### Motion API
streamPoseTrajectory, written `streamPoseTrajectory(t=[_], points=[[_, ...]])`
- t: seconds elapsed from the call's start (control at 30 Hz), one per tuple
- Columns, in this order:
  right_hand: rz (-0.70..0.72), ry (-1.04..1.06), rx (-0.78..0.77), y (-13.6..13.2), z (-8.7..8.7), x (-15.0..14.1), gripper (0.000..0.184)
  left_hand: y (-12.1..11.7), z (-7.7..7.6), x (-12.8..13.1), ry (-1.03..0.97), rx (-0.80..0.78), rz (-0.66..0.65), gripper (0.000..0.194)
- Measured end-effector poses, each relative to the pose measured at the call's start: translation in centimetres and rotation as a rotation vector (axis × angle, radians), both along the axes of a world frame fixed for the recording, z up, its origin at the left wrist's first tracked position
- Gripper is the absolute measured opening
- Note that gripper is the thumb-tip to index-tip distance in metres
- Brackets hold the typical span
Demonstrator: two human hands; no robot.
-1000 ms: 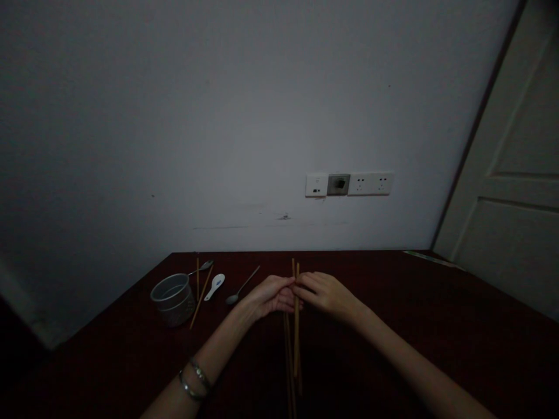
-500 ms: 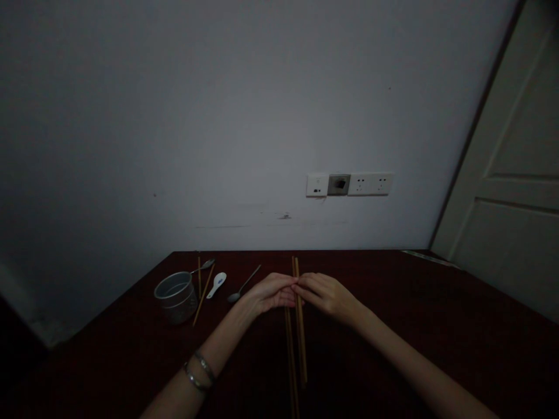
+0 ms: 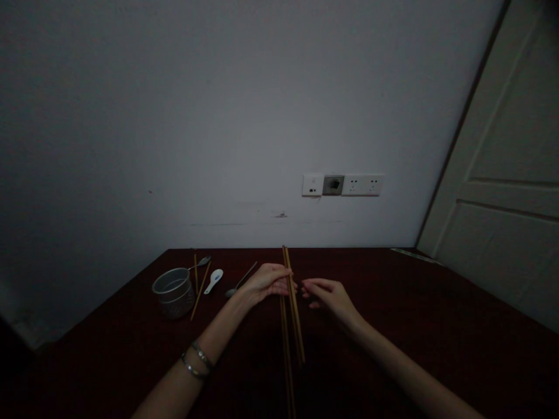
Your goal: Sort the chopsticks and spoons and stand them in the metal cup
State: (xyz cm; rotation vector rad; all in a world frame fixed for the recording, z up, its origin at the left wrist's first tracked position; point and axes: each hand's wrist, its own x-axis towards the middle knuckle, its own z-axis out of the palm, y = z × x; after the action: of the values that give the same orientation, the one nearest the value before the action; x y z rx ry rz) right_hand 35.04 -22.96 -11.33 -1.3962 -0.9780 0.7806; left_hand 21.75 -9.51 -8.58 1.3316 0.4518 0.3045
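Observation:
My left hand [image 3: 267, 281] is closed round a bundle of long wooden chopsticks [image 3: 292, 314], which run from the far table edge toward me over the dark red table [image 3: 393, 326]. Two bracelets circle my left wrist. My right hand [image 3: 328, 295] hovers just to the right of the chopsticks, fingers curled loosely and apart, holding nothing and not touching them.
At the left stands a small metal pot [image 3: 173, 291]. Beside it lie two loose chopsticks [image 3: 198, 288], a white ceramic spoon [image 3: 213, 280] and two metal spoons [image 3: 239, 281]. Wall sockets [image 3: 343, 185] sit above the table, and a white door [image 3: 502, 203] stands at the right.
My right hand has let go of the chopsticks and drawn a little to the right. My left hand keeps the bundle, now raised slightly and tilted leftward at the far end.

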Motion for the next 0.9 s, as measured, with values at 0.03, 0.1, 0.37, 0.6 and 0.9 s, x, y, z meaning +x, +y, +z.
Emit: streamPoseTrajectory(t=[0.03,0.1,0.37,0.6,0.9], points=[[0.045,0.09,-0.07,-0.1,-0.2,-0.4,0.035,-0.1,0.1,0.0,0.0,0.013,0.013,0.024],[0.119,0.155,-0.147,-0.3,-0.6,-1.0,0.038,-0.4,0.2,0.0,0.008,0.035,0.034,0.023],[0.102,0.205,-0.194,-0.8,-1.0,-2.3,0.038,-1.1,-0.3,0.1,0.055,0.124,0.049,0.028],[0.077,0.129,-0.196,-1.0,-1.3,-3.0,0.027,-1.5,-1.2,0.4,0.078,0.131,0.032,0.028],[0.044,0.108,-0.274,-0.2,-1.8,-3.3,0.018,-1.1,-2.4,0.0,0.07,0.14,0.027,0.028]])
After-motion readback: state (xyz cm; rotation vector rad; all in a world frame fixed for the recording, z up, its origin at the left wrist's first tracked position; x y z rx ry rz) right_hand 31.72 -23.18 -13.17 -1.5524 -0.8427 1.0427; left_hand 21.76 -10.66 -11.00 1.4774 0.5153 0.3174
